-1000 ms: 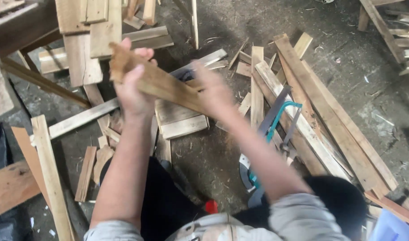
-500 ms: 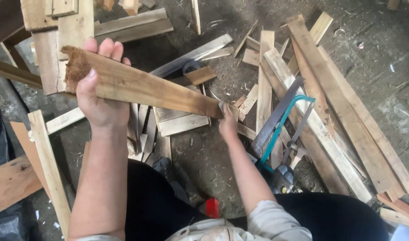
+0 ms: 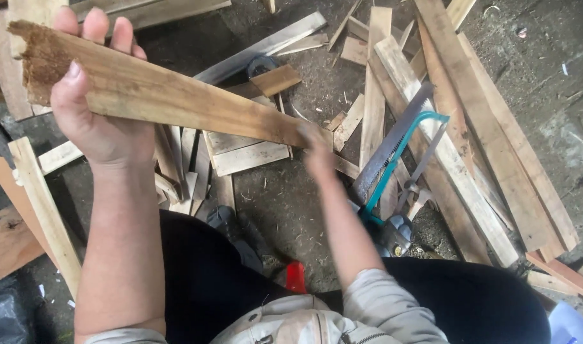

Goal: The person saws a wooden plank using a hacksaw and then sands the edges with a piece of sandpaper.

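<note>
Plank [image 3: 177,99], pale with a ragged brown end, sits clamped in left hand [image 3: 103,124]; right hand [image 3: 320,153] blurred, grip unclear.

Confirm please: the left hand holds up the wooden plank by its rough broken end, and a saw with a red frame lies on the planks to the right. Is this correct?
Not quite. The left hand does hold the wooden plank by its rough broken end, but the saw lying on the planks to the right has a teal frame, not red. The head view shows it.

plank [image 3: 177,102]: upper left of frame, above the floor [image 3: 291,204]
saw [image 3: 399,159]: right of centre, on the boards [image 3: 469,127]
</note>
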